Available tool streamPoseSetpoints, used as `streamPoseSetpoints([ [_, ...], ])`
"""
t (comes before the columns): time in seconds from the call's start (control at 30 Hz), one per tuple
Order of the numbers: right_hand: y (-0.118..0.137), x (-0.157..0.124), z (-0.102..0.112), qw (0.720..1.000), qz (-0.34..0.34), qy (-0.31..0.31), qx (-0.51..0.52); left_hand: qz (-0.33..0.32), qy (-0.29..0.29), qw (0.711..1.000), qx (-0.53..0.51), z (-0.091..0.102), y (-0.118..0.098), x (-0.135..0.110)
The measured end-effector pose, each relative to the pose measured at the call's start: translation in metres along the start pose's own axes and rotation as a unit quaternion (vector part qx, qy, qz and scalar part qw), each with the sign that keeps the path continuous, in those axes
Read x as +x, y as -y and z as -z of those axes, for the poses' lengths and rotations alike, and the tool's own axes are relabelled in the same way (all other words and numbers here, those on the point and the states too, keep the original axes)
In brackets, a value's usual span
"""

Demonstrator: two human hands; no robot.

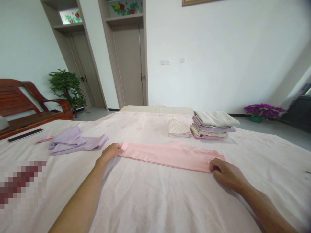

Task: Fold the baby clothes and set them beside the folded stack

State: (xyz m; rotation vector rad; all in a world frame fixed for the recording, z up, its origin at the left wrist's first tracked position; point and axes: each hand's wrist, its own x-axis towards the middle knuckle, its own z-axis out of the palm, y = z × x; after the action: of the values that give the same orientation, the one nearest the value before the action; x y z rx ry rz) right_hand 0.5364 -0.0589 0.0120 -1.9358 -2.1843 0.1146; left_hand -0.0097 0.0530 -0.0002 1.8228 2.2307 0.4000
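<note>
A pair of pink pants (165,156) lies stretched flat across the bed, folded lengthwise into a long strip. My left hand (114,151) pinches the cuff at its left end. At the waist end, near a small white label, my right hand (222,170) is closed on the lower edge. Crumpled lavender pants (75,140) rest to the left of my left hand. Beyond the pink pants, a folded striped cloth (179,127) sits beside a stack of folded clothes (213,125).
A pale flowered sheet (150,197) covers the bed. Toward the left edge lie a small pink item (45,139) and a long dark flat object (25,135). Past the bed stand a wooden bench (36,100), a leafy plant (65,85) and purple flowers (264,110).
</note>
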Motion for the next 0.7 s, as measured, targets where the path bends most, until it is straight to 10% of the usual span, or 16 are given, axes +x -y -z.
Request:
streamPoseSetpoints([
  [0.7, -0.002, 0.000, -0.001, 1.000, 0.011, -0.004, 0.003, -0.007, -0.069, 0.997, 0.028, -0.006, 0.001, -0.003],
])
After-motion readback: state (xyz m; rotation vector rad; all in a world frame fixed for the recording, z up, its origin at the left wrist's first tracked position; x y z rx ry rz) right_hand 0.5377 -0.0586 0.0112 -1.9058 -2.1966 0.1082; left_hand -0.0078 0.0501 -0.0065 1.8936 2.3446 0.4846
